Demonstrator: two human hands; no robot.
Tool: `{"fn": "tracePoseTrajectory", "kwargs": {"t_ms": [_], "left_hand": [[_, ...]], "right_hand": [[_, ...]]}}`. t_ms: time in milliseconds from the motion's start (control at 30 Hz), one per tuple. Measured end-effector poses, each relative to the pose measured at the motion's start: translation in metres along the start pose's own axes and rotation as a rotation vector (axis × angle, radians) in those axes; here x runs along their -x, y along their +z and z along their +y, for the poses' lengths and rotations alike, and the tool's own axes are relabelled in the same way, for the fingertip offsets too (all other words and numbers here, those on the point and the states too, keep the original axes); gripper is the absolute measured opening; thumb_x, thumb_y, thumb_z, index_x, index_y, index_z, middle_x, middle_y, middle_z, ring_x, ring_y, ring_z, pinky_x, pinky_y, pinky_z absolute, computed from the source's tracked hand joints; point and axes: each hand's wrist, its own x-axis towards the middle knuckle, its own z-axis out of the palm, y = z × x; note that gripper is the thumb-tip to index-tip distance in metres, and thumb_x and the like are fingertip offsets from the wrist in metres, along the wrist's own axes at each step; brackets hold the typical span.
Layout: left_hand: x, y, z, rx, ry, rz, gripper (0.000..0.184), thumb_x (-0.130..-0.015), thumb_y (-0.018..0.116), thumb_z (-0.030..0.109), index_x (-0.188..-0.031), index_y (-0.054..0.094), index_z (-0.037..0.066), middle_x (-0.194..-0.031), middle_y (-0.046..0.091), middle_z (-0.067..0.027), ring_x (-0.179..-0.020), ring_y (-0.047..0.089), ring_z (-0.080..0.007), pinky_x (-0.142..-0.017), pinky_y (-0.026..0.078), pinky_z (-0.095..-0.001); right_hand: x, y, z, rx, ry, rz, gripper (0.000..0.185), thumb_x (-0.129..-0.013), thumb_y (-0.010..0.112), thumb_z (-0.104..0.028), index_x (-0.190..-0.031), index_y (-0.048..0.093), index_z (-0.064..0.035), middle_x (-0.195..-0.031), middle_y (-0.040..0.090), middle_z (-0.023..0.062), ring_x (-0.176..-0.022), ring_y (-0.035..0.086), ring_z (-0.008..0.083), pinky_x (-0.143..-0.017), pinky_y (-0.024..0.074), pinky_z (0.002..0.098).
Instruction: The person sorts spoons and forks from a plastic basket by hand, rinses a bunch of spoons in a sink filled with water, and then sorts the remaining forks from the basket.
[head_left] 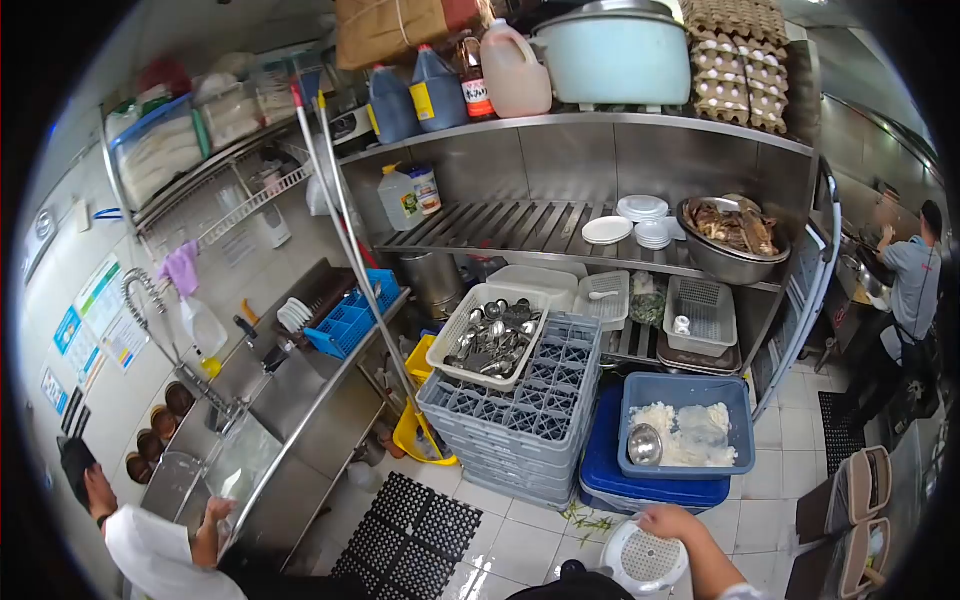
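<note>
At the bottom, my right hand (668, 522) is closed on the rim of a white round container with a perforated inner surface (648, 558). Just beyond it, a grey-blue tub (688, 470) rests on a dark blue lidded box (655, 493). White clumps that look like rice (705, 437) lie in the tub, with a round metal scoop (645, 445) at its left side. My left hand does not show.
Stacked grey racks (500, 450) bear a basket of cutlery (488, 335). One co-worker (150, 550) stands at the sink (245, 455), lower left; another (915, 275) is far right. Black mats (410, 535) lie on the floor. Bins (860, 560) stand lower right.
</note>
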Motion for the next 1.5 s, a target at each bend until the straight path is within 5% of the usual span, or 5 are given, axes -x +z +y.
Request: {"fn": "tracePoseTrajectory", "kwargs": {"t_ms": [267,467,667,1100,1500], "left_hand": [[-0.155,-0.096,0.049,0.259,-0.020,0.069,0.042,-0.102,0.059,0.020,-0.144,0.057,0.013,-0.135,0.061,-0.0124,-0.121,0.056,-0.0329,-0.103,0.045,-0.0455],[-0.340,-0.214,0.019,-0.106,0.674,0.301,0.034,-0.105,0.054,0.006,-0.138,0.061,0.010,-0.123,0.067,-0.0108,-0.106,0.066,-0.0310,-0.091,0.055,-0.0476],[-0.403,-0.416,0.345,0.275,0.821,0.114,0.023,-0.094,0.066,0.006,-0.116,0.066,0.000,-0.101,0.071,-0.0140,-0.093,0.071,-0.0278,-0.086,0.056,-0.0366],[-0.509,-0.290,0.605,-0.785,1.172,0.341,0.044,-0.089,0.068,0.027,-0.124,0.062,0.003,-0.127,0.055,-0.0154,-0.114,0.058,-0.0380,-0.090,0.053,-0.0508],[-0.504,-0.364,0.649,0.072,0.799,-0.301,0.020,-0.096,0.071,0.017,-0.109,0.060,0.007,-0.101,0.065,-0.0144,-0.101,0.064,-0.0282,-0.090,0.051,-0.0396]], "right_hand": [[-0.359,-0.105,-0.258,-0.291,-0.569,0.304,0.036,-0.092,0.072,-0.026,-0.122,0.068,-0.0068,-0.126,0.066,0.0183,-0.116,0.064,0.0353,-0.099,0.0516,0.0439],[-0.492,-0.048,-0.309,0.162,-0.114,0.420,0.052,-0.088,0.072,-0.028,-0.131,0.057,-0.0032,-0.129,0.061,0.0257,-0.119,0.061,0.0444,-0.107,0.0449,0.0498],[-0.504,-0.109,-0.337,0.124,0.054,0.307,0.045,-0.092,0.069,-0.035,-0.126,0.062,-0.0064,-0.109,0.073,0.0242,-0.105,0.069,0.0435,-0.098,0.0514,0.0516],[-0.785,-0.218,-0.236,0.185,0.532,0.485,0.073,-0.088,0.071,-0.023,-0.152,0.042,-0.0027,-0.135,0.062,0.0242,-0.131,0.050,0.0494,-0.102,0.0465,0.0591],[-0.664,-0.194,-0.221,-0.812,0.052,0.989,0.006,-0.103,0.061,-0.006,-0.107,0.057,-0.0039,-0.092,0.057,0.0013,-0.085,0.055,0.0094,-0.077,0.0483,0.0261]]}}
